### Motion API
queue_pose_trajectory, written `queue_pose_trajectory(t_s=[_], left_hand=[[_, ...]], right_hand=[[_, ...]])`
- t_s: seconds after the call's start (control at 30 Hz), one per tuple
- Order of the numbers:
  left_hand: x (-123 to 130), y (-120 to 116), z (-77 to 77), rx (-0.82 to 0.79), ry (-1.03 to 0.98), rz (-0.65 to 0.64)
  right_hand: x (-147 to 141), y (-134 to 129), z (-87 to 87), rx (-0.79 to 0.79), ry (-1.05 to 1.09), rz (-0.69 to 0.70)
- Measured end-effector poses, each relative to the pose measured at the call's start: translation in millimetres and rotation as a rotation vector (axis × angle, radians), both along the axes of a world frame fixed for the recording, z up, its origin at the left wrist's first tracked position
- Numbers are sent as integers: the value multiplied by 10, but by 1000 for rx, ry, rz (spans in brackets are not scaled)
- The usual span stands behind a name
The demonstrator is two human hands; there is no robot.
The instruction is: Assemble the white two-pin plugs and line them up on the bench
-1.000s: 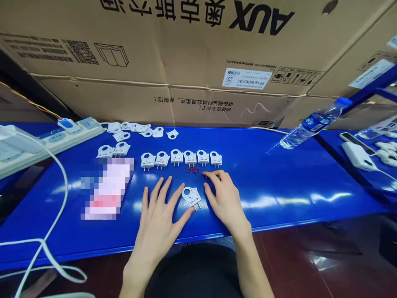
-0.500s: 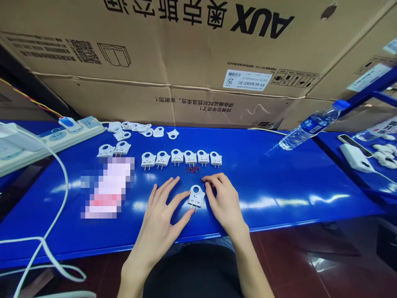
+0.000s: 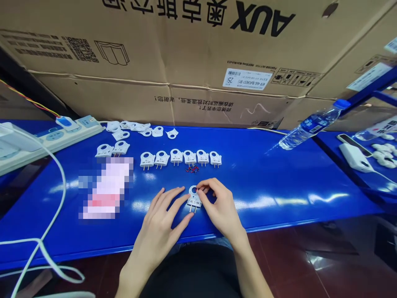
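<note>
A white two-pin plug housing (image 3: pixel 194 201) with a round ring at its top lies flat on the blue table, pins toward me. My left hand (image 3: pixel 163 215) rests beside it with fingers spread; the index fingertip touches its left edge and the thumb is close to the pins. At the ring's right side, my right hand (image 3: pixel 218 198) has thumb and fingers pinched together. A speck of dark red shows at the pinch, too small to name. Just beyond lie small red-and-black wire pieces (image 3: pixel 192 169), in front of a row of similar plug housings (image 3: pixel 176 156).
Two more housings (image 3: pixel 120 147) and several loose white shells (image 3: pixel 157 131) lie at back left, near a power strip (image 3: pixel 88 126) and white cable (image 3: pixel 63 182). A blurred pink rectangle (image 3: pixel 108 186) is at left. A water bottle (image 3: pixel 310 126) leans at right; a large carton (image 3: pixel 192 49) stands behind.
My right hand has moved left, from just beside the housing's upper right onto its ring. My left hand has shifted very little; its thumb is slightly lower.
</note>
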State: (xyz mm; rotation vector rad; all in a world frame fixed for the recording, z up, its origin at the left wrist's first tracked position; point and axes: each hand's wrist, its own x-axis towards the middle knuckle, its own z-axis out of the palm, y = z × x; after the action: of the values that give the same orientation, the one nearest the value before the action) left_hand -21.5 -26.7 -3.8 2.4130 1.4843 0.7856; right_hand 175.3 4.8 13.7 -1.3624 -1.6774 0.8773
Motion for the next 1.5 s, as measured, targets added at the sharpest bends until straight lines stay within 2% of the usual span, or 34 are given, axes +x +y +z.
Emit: queue_pose_trajectory(t_s=[0.4,0.83,1.5], left_hand=[[5,-17,-6,-27,-13,31],[31,-18,11,-59,-39,97],[28,-17,7,-57,17,77]], right_hand=[[-23,-40,-7,-14,22,16],[-11,-40,8,78,-59,38],[-25,-34,9,63,-88,22]])
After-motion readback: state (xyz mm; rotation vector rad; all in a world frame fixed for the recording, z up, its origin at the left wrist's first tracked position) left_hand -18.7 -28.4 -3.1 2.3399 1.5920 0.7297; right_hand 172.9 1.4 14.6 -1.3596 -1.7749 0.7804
